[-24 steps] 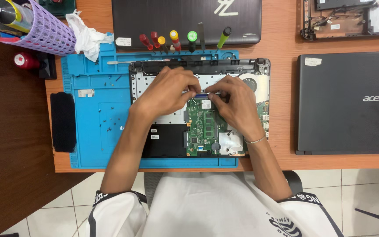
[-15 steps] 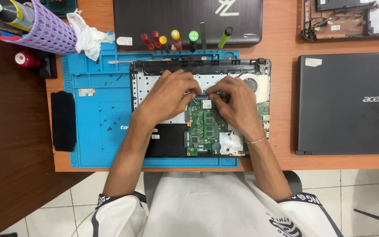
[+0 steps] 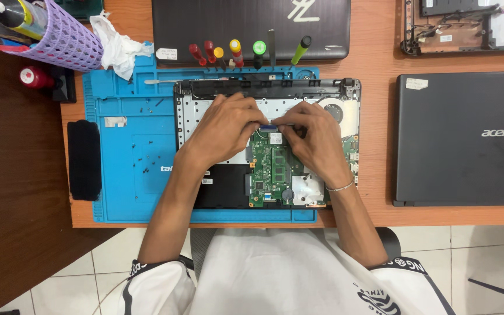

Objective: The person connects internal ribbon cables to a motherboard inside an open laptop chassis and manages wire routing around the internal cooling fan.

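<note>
Laptop chassis, opened with its innards exposed, lies on a blue repair mat at the middle of an orange-brown desk, its green motherboard bare toward the near edge and a round cooling fan showing at the far right corner. Both hands meet over the upper part of the board: the left hand is curled with its fingertips pinched on the left end of a small blue-tabbed connector, and the right hand, a thin bracelet on its wrist, is likewise curled with its fingertips pressed on the right end of the same connector. A black battery-shaped block sits in the chassis beneath the left forearm. Small loose screws are scattered on the mat to the left, and a black rectangular pad lies beside the mat's left edge. Along the far edge of the mat stands a row of screwdrivers with red, yellow, green and black handles. A crumpled white cloth rests near a purple mesh basket at the far left. A closed black laptop lies to the right, another dark laptop lid at the far edge, and a further stripped chassis at the far right corner.
</note>
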